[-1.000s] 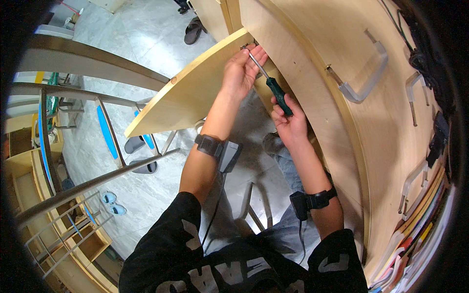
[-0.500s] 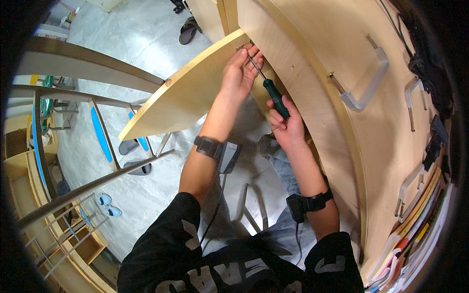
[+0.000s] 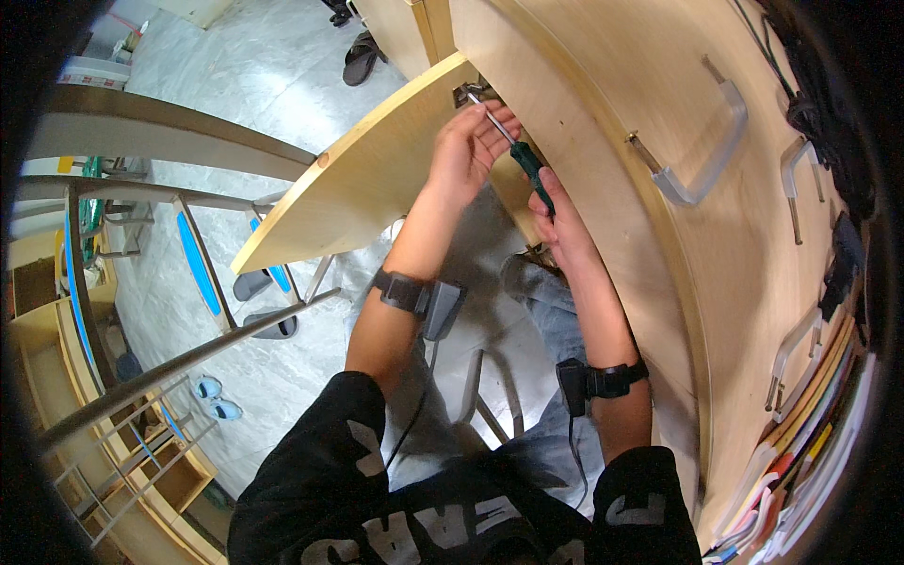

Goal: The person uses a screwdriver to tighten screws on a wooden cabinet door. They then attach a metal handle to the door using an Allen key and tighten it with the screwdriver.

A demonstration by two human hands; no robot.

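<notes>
A screwdriver [image 3: 526, 166] with a dark green handle slants up and left, its tip at a metal hinge [image 3: 465, 93] on a pale wooden door [image 3: 363, 184]. My right hand [image 3: 556, 215] is closed around the lower end of the handle. Higher up, my left hand [image 3: 463, 151] is loosely closed about the metal shaft, thumb on one side and fingers behind it. The door stands out from the desk's wooden side, near the corner where they meet. Whether the tip sits in a screw is too small to tell.
On the right, the wooden desktop [image 3: 659, 235] carries grey U-shaped handles [image 3: 702, 155], dark cables and a row of books [image 3: 800, 443]. At left stands a metal ladder frame with blue-topped rungs [image 3: 196, 262]. Slippers [image 3: 360, 58] lie on the grey floor. A stool's metal leg [image 3: 471, 386] shows below.
My left fingers have slid down off the hinge, which is now visible. The screwdriver and my right hand have shifted slightly upward, and my right wrist has turned.
</notes>
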